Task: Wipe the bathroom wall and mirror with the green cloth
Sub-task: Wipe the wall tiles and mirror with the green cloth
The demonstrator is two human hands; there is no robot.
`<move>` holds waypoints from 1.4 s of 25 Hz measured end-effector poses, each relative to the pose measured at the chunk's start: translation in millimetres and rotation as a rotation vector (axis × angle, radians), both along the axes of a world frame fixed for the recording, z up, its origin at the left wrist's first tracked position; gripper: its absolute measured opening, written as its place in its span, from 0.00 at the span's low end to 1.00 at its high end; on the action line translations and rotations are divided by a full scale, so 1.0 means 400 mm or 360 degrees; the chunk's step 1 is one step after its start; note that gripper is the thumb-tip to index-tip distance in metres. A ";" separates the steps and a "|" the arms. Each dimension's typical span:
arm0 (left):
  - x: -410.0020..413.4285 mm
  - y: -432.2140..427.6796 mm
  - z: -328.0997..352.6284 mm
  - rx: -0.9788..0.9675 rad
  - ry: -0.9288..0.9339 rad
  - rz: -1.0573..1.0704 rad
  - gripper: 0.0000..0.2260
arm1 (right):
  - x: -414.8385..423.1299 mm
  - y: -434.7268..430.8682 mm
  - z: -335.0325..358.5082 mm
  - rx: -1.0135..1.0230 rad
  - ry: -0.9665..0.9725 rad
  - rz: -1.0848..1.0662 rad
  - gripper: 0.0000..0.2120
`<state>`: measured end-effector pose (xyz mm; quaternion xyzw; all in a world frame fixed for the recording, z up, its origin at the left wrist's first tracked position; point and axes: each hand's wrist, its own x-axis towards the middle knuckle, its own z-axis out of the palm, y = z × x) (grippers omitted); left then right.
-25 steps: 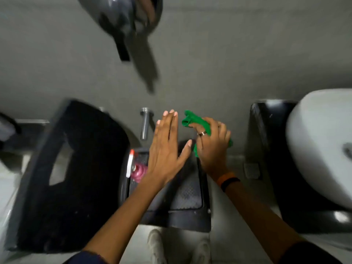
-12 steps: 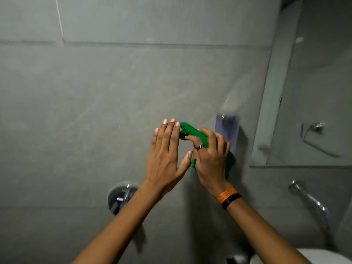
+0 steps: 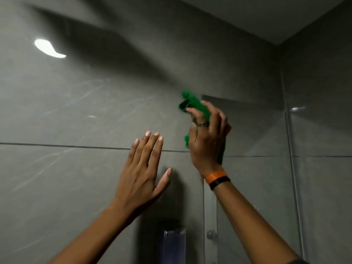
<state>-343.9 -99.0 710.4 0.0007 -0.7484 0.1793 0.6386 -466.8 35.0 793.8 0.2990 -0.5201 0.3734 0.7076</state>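
Observation:
My right hand (image 3: 206,138) is raised against the grey tiled wall (image 3: 76,111) and is shut on the bunched green cloth (image 3: 192,106), which sticks out above my fingers near the mirror's top left corner. The mirror (image 3: 253,149) is a frameless pane to the right of that hand. My left hand (image 3: 142,174) is lifted beside it, lower and to the left, fingers spread and holding nothing, close to the wall. Whether either hand touches the wall cannot be told.
A soap dispenser (image 3: 174,241) is fixed on the wall low down, just left of the mirror's edge. The side wall (image 3: 323,92) meets the tiled wall at a corner on the right, under the ceiling (image 3: 257,14). A lamp's reflection (image 3: 47,48) glares upper left.
My view has swung up from the floor and toilet to the upper wall. Both hands rose with it; the right hand carried the cloth up to the mirror's top corner.

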 end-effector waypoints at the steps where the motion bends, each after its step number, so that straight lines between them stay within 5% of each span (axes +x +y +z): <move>1: -0.021 0.006 0.030 -0.0017 0.0031 -0.0002 0.33 | -0.035 0.018 0.044 0.0029 -0.0014 0.0008 0.16; 5: -0.106 0.019 0.084 -0.0101 0.0068 0.0043 0.31 | -0.170 0.040 0.067 0.0492 -0.0551 0.0701 0.15; 10: -0.208 0.019 0.109 -0.0077 0.0005 0.0121 0.31 | -0.248 -0.025 0.050 0.0478 -0.0447 0.0179 0.28; 15: -0.287 0.038 0.133 -0.0120 -0.0027 0.0229 0.33 | -0.310 -0.007 0.095 0.0411 -0.0356 -0.0025 0.29; 35: -0.380 0.071 0.145 -0.0105 0.0047 0.0210 0.38 | -0.678 0.299 0.199 0.0052 -0.0673 0.0091 0.29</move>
